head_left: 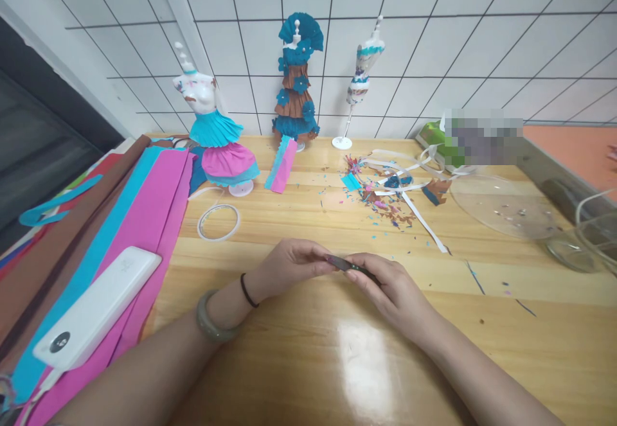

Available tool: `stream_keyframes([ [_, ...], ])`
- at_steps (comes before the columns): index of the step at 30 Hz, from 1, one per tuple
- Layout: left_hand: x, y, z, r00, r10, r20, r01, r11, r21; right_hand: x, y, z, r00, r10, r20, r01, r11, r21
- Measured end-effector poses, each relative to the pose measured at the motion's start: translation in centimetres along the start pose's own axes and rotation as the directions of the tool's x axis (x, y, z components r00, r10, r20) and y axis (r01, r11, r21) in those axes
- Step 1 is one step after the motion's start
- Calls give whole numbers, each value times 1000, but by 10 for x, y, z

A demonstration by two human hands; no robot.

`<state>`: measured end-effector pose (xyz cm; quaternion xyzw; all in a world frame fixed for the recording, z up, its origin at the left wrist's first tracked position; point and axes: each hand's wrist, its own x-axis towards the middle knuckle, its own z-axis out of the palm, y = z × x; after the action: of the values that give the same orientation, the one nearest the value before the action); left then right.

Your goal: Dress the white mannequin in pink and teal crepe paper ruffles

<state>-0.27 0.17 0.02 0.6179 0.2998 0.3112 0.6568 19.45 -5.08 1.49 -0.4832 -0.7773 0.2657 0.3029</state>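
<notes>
Over the front middle of the table, my right hand (385,283) is closed around a slim dark tool (343,263) with a greyish end and tiny green spots. Its exact kind is hard to make out. From the other side, the fingertips of my left hand (296,262) pinch the tool's left end. A bracelet and a dark hair tie circle the left wrist. Beyond the hands lies a roll of double-sided tape (218,239). A pink and blue strip of crepe paper (281,166) rests farther back.
Three small mannequins stand along the tiled wall: one in a blue and pink skirt (216,129), one in a teal and brown dress (295,85), one mostly bare (360,76). Paper scraps (385,204) lie right of centre. Crepe paper sheets (159,195) and a white power bank (99,307) occupy the left.
</notes>
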Motion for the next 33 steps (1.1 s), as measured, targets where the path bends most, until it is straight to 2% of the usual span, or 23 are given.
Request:
stream_keyframes([
  [5,0,-1,0,1000,0,4,0,1000,-27,0,0,0,1000,1,-14,-1,1000,-23],
  [16,0,3,0,1000,6,-16,-5,999,43,0,2,0,1000,-8,5,8,999,-31],
  [25,0,1,1,1000,-4,-9,4,1000,12,-1,2,0,1000,-5,-6,5,999,-49],
  [29,1,0,1,1000,-3,-6,3,1000,12,-1,1,0,1000,24,-2,-24,1000,-11],
  [33,0,2,2,999,-23,-38,22,1000,-15,2,5,-3,994,110,-22,-109,993,54],
])
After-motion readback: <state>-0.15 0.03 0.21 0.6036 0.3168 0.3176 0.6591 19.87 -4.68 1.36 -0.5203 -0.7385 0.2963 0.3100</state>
